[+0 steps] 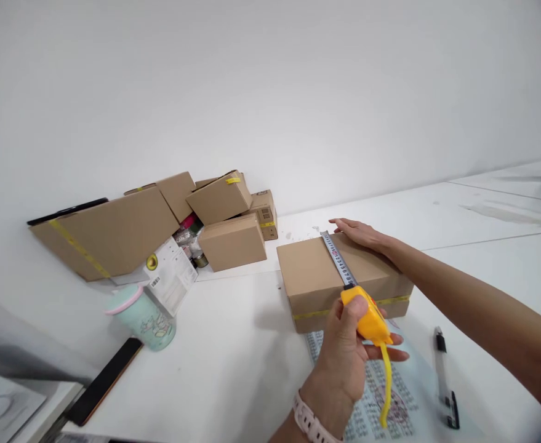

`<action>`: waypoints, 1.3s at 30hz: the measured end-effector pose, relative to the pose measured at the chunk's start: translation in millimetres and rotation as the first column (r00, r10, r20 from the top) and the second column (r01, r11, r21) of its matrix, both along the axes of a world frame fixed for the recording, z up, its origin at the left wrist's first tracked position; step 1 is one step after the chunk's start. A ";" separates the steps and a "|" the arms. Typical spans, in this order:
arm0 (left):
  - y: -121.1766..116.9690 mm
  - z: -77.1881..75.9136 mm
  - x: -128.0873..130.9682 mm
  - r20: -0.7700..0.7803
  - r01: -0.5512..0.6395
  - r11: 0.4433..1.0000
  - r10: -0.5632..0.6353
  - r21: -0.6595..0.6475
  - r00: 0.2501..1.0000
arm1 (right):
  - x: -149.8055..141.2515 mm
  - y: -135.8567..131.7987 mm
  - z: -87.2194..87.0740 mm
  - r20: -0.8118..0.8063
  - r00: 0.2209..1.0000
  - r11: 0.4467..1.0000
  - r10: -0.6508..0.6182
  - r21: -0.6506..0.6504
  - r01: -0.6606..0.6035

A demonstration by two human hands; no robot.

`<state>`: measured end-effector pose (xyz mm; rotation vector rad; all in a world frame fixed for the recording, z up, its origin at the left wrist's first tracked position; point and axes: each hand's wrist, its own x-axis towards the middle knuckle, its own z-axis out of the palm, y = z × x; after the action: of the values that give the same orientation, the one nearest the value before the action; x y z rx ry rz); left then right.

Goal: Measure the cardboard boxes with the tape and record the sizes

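My left hand [346, 351], with a pink band at its wrist, is wrapped around a yellow tape measure [367, 314]. The blade [337, 258] is pulled out and lies across the top of a closed cardboard box [304, 264], its end near the far edge. From the case hangs a yellow strap [385, 387]. My right hand [360, 234] lies on the far right part of the box top, beside the blade, with fingers stretched out to the left. Yellow tape runs along the front of the box.
A printed sheet [372, 400] lies partly under the box, with a pen [442, 369] on its right. Several cardboard boxes [233, 243] are stacked by the wall. On the left stand a mint cup [145, 320], a white carton [173, 280] and a dark flat bar [106, 381].
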<state>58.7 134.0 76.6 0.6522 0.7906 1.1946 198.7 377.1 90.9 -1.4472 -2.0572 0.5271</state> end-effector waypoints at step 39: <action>-48.3 -52.9 -91.2 -0.377 -0.403 0.886 0.462 0.228 0.802 | 89.9 -110.6 -41.1 -0.404 0.884 0.962 -0.236 -0.223 0.155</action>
<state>-32.5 85.7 23.7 0.8928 1.2850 1.5616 288.6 266.6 49.8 -1.4672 -1.5291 0.8838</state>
